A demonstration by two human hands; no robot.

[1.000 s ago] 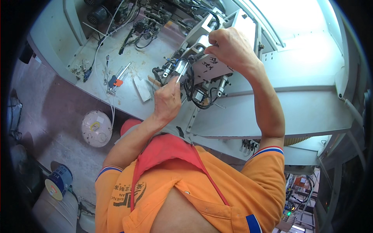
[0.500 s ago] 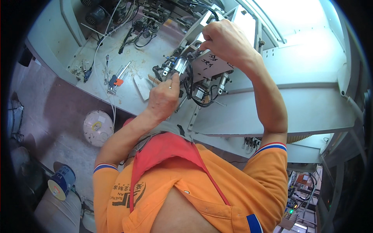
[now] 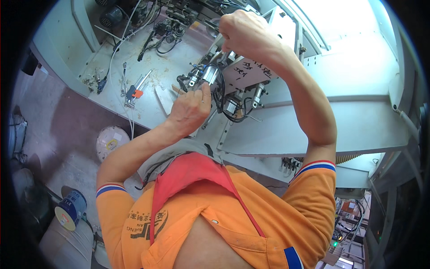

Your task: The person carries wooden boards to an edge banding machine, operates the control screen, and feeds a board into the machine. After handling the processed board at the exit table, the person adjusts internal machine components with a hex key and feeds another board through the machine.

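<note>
A silver pneumatic cylinder (image 3: 210,74) with small fittings sits on a machine assembly, with black hoses looped beside it. My left hand (image 3: 188,109) is closed at the cylinder's lower end, its index finger lying against the metal and the other fingers curled. Above and to the right, my right hand (image 3: 251,36) is closed near the far end of the assembly, its fingers curled down; whatever they hold is hidden. Under my right wrist lies a white plate (image 3: 247,75) with black handwriting.
An orange-clipped hex key set (image 3: 134,93) lies on the grey machine bed (image 3: 148,110), left of my left hand. Loose cables and motor parts (image 3: 168,31) are at the back. A white round bucket (image 3: 112,140) stands on the floor; a blue-labelled can (image 3: 71,210) is lower left.
My right hand has shifted a little left and farther away. The left hand has moved slightly right and stays against the cylinder, its elbow moving outward.
</note>
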